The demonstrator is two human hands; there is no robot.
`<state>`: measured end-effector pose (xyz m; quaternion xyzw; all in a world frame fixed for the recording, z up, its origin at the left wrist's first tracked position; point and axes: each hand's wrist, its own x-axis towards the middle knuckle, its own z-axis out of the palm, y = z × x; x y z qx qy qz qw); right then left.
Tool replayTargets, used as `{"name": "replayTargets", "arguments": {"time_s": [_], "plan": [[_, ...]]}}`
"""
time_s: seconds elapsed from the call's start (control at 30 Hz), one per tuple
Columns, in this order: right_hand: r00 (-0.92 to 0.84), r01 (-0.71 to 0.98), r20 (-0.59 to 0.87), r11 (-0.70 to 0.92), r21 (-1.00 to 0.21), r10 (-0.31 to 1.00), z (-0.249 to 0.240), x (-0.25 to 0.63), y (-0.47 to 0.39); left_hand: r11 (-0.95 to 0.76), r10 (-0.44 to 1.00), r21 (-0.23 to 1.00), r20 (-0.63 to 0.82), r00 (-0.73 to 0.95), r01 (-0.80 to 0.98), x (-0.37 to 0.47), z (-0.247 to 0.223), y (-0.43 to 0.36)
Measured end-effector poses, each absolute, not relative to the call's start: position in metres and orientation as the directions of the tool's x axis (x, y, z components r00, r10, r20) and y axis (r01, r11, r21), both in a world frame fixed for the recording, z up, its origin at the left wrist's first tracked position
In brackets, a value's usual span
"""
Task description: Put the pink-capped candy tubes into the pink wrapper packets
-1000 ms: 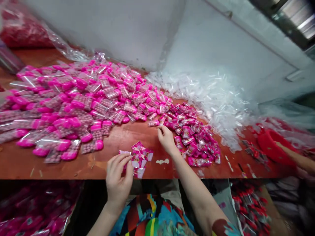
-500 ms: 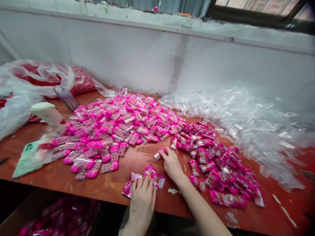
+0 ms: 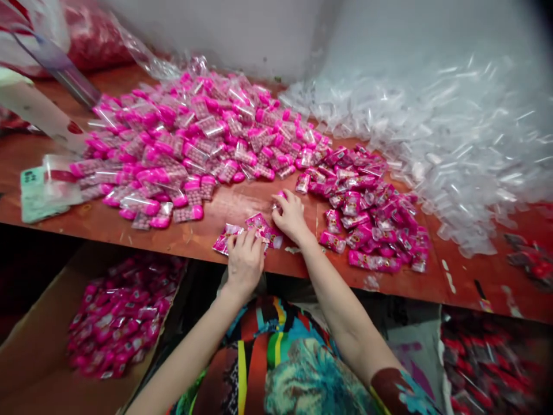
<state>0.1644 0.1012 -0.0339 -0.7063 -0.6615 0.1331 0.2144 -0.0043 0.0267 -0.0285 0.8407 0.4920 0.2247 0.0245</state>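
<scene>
My right hand (image 3: pixel 291 216) pinches a small clear candy bottle (image 3: pixel 280 199) with a pink cap, low over the table; the fingers partly cover it. Just to its left, my left hand (image 3: pixel 247 253) has bent fingers pressed on flat, shiny pink printed wrappers (image 3: pixel 264 229) near the table's front edge. How the fingertips grip them is hidden. A broad heap of pink-capped candy bottles (image 3: pixel 203 132) filled with pink balls spreads behind both hands. To the right lies a pile of bottles in pink printed wrappers (image 3: pixel 367 213).
Clear empty plastic bottles (image 3: pixel 453 144) form a large heap at the back right. A cup (image 3: pixel 41 109), a tumbler (image 3: pixel 64 66) and a pale green packet (image 3: pixel 37 196) stand or lie left. Below the table edge, a carton (image 3: pixel 38 328) holds pink wrapped pieces.
The view has tilted downward, bringing the lap and the boxes below the table into sight. The right hand still has the bottle, and the left hand stays on the wrappers.
</scene>
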Motion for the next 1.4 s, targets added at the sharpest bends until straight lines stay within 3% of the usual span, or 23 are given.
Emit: {"name": "replayTargets", "arguments": {"time_s": [0.13, 0.23, 0.37, 0.53, 0.6, 0.63, 0.7, 0.77, 0.8, 0.87, 0.93, 1.03, 1.17, 1.4], "plan": [[-0.027, 0.872, 0.038, 0.042, -0.487, 0.999, -0.035, 0.184, 0.086, -0.518, 0.844, 0.303, 0.331, 0.421, 0.800, -0.002, -0.032, 0.024], [0.039, 0.888, 0.103, 0.013, -0.459, 0.994, -0.033, 0.187, 0.074, -0.527, 0.841, 0.317, 0.327, 0.431, 0.789, 0.000, -0.033, 0.022], [0.196, 0.927, 0.145, -0.135, -0.349, 0.970, -0.032, 0.186, 0.064, -0.500, 0.856, 0.331, 0.326, 0.400, 0.800, 0.006, -0.028, 0.022], [0.150, 0.971, 0.106, -0.126, -0.202, 0.983, -0.025, 0.192, 0.059, -0.606, 0.793, 0.328, 0.324, 0.516, 0.725, 0.020, -0.029, 0.019], [0.134, 0.968, 0.119, -0.104, -0.229, 0.984, -0.022, 0.196, 0.057, -0.645, 0.763, 0.321, 0.332, 0.555, 0.694, 0.023, -0.033, 0.017], [0.144, 0.948, 0.128, -0.100, -0.302, 0.981, -0.021, 0.198, 0.056, -0.655, 0.754, 0.321, 0.339, 0.563, 0.684, 0.024, -0.034, 0.017], [0.224, 0.807, 0.104, -0.124, -0.577, 0.969, -0.019, 0.201, 0.053, -0.659, 0.749, 0.329, 0.366, 0.552, 0.676, 0.025, -0.033, 0.019], [0.319, 0.446, -0.046, -0.192, -0.874, 0.947, -0.019, 0.204, 0.050, -0.642, 0.760, 0.346, 0.401, 0.511, 0.684, 0.023, -0.027, 0.024], [0.327, 0.208, -0.157, -0.233, -0.950, 0.932, -0.018, 0.205, 0.048, -0.626, 0.770, 0.357, 0.420, 0.480, 0.693, 0.021, -0.023, 0.027], [0.248, -0.203, -0.349, -0.303, -0.931, 0.904, -0.017, 0.206, 0.046, -0.587, 0.794, 0.395, 0.451, 0.408, 0.707, 0.017, -0.014, 0.035], [0.132, -0.430, -0.425, -0.334, -0.839, 0.896, -0.014, 0.205, 0.043, -0.551, 0.814, 0.456, 0.478, 0.330, 0.699, 0.014, -0.008, 0.043], [0.031, -0.567, -0.419, -0.329, -0.755, 0.908, -0.010, 0.199, 0.040, -0.541, 0.822, 0.544, 0.503, 0.267, 0.641, 0.010, -0.002, 0.053], [0.008, -0.636, -0.399, -0.304, -0.710, 0.917, -0.009, 0.179, 0.039, -0.596, 0.792, 0.568, 0.533, 0.299, 0.567, 0.009, -0.001, 0.060], [0.059, -0.592, -0.356, -0.254, -0.764, 0.933, -0.016, 0.157, 0.051, -0.549, 0.830, 0.629, 0.484, 0.276, 0.550, 0.015, -0.016, 0.062]]}}
